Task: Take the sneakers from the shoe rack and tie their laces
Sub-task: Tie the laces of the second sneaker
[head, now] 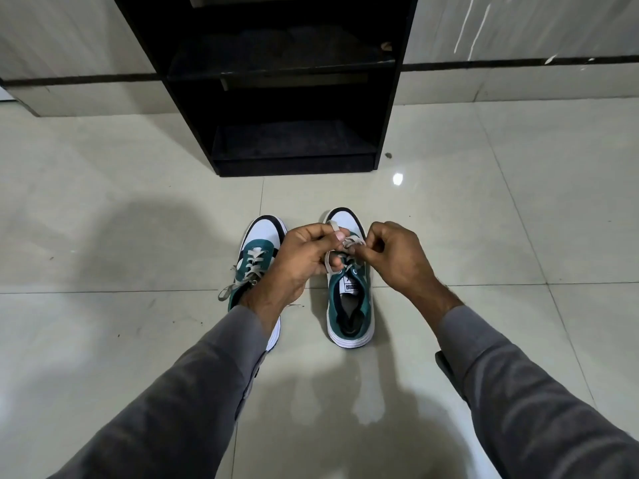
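Sneakers, two of them, sit side by side on the pale tiled floor (103, 202) just below the middle of the frame, and we see both with their long axes running up and down the picture, toes pointing toward the top of the frame and heels toward the bottom. We make out the left sneaker (256, 250), white at the toe with a dark rim and teal over the lacing, tilted a little so its toe leans to the right; its grey laces lie loose, one end trailing off to the lower left, and its heel is hidden behind the left forearm. We see the right sneaker (349, 305) standing nearly straight, its dark opening and white tongue label facing us. Over its lacing, our view shows the left hand (304, 257) with fingers curled, pinching a loop of the grey lace (333, 224) that rises above its thumb and runs down past its fingertips. We find the right hand (397, 257) just beside it, fingers bent and pinching the lace ends at the same spot, the two hands nearly touching. Grey sleeves (518, 392) cover both arms from the wrists down to the lower corners. We note the black shoe rack (387, 98) standing at the top centre against a light wall, its lower shelves dark, a short way above the sneakers' toes.
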